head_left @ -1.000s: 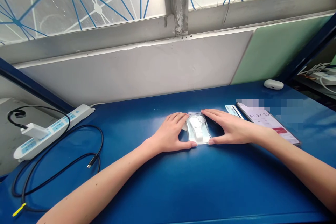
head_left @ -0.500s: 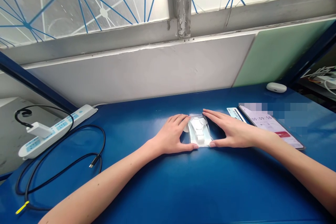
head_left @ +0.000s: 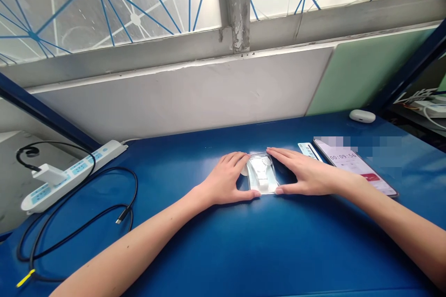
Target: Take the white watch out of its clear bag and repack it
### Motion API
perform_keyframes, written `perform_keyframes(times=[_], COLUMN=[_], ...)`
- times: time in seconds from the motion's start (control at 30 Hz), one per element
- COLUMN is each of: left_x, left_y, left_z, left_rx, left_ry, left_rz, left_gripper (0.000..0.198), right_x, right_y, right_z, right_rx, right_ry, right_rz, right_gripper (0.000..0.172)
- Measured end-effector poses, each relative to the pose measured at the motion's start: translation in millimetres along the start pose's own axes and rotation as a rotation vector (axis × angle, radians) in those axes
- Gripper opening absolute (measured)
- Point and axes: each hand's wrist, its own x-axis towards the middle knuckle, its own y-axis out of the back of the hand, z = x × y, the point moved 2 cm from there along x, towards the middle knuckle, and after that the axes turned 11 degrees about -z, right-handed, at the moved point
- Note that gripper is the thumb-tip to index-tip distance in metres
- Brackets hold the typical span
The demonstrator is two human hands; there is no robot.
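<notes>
A small clear plastic packet with white parts inside (head_left: 262,174) lies flat on the blue table (head_left: 223,246). My left hand (head_left: 226,180) rests on the table at the packet's left side, fingers together and stretched along its edge, thumb at its near corner. My right hand (head_left: 303,173) mirrors it on the right side, fingers flat and extended, thumb at the near right corner. Both hands frame the packet and touch its edges; neither lifts it.
A phone showing a timer (head_left: 355,166) and a small card (head_left: 308,149) lie right of my right hand. A white earbud case (head_left: 362,115) sits at the far right. A white power strip with a plugged charger (head_left: 69,171) and a looped black cable (head_left: 73,222) occupy the left.
Both hands and the packet keep the same pose; only the camera view shifts slightly and the phone's timer advances.
</notes>
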Motion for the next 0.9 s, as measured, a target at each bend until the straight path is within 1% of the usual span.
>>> perform_keyframes(times=[0.17,0.47,0.77,0.9], left_x=[0.0,-0.8,-0.1,0.0], left_y=[0.3,-0.3,0.4,0.5], left_z=[0.5,0.3,1.4,1.0], left_rx=[-0.007,-0.013,-0.019,-0.023], left_ry=[0.0,-0.007,0.005,0.019], left_rz=[-0.002,0.007,-0.001,-0.003], left_gripper=[0.091,0.091,0.09,0.091], right_x=[-0.8,0.5,0.5,0.2], right_y=[-0.4,-0.8,1.1,0.7], right_z=[0.8,0.3,-0.9,0.1], right_rx=[-0.003,-0.016,-0.024,-0.026], right_ry=[-0.012,-0.009,-0.025,-0.016], right_rz=[0.004,-0.008,-0.023,-0.017], right_gripper=[0.105,0.102,0.104,0.103])
